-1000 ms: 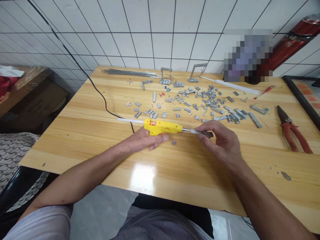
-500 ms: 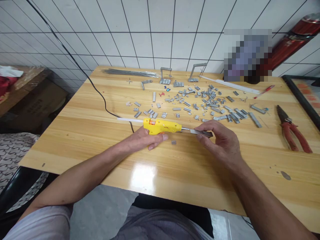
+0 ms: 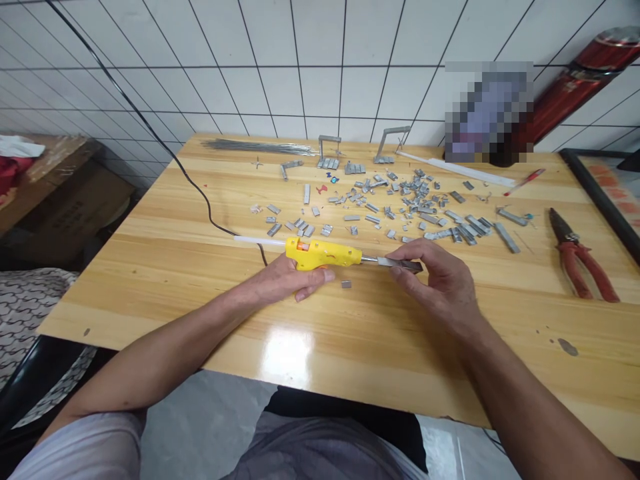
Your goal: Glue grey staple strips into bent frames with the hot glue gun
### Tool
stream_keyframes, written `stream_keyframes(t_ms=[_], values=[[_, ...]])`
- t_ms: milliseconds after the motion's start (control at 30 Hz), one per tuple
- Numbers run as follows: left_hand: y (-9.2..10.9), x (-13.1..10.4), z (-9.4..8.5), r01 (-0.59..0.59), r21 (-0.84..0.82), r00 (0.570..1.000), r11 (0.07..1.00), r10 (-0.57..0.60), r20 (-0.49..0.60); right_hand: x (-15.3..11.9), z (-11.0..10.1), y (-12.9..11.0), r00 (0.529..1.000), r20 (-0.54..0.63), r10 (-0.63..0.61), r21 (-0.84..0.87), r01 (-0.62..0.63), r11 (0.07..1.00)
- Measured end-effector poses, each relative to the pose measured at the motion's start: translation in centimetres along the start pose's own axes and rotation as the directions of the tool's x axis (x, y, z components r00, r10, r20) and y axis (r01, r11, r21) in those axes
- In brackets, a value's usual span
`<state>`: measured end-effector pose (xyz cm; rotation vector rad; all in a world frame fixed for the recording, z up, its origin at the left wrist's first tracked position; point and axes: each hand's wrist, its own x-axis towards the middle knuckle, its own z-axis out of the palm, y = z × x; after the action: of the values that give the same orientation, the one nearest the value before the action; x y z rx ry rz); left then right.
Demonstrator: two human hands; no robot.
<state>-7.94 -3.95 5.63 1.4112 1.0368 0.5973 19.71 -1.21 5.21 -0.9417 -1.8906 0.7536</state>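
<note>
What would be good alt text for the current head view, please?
A left hand holds a yellow glue gun, its nozzle at the end of a metal strip pinched in the right hand, over a wooden table. Small metal pieces lie scattered beyond, with pliers to the right.

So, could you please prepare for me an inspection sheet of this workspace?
Surface: glossy light-brown wooden table, dark marks at right.
Job's things: yellow plastic glue gun with whitish translucent stick; flat grey metallic strip at its nozzle.
Clutter: small grey metallic pieces, scattered; metal pliers with red handles.
Hands: left hand holds the gun; right hand pinches the strip.
Cables: thin black cable runs across the table to the left hand.
Surroundings: white tiled wall behind; brown cardboard box at left.
</note>
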Motion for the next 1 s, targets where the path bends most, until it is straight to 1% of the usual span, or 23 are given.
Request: stream_keyframes(t_ms=[300,567,1000], values=[[0.16,-0.11,-0.11,0.021,0.045,1.000,0.999,-0.021,-0.011,-0.06,0.05,0.09,1.000,-0.010,0.010,0.003,-0.010,1.000],[0.11,-0.13,-0.08,0.030,0.035,1.000,0.999,-0.030,0.005,-0.09,0.04,0.08,1.000,-0.005,0.004,0.015,-0.004,1.000],[-0.63,-0.25,-0.36,0.051,0.030,0.999,0.998,-0.051,0.001,-0.11,-0.08,0.13,1.000,0.000,-0.008,-0.001,0.008,1.000]])
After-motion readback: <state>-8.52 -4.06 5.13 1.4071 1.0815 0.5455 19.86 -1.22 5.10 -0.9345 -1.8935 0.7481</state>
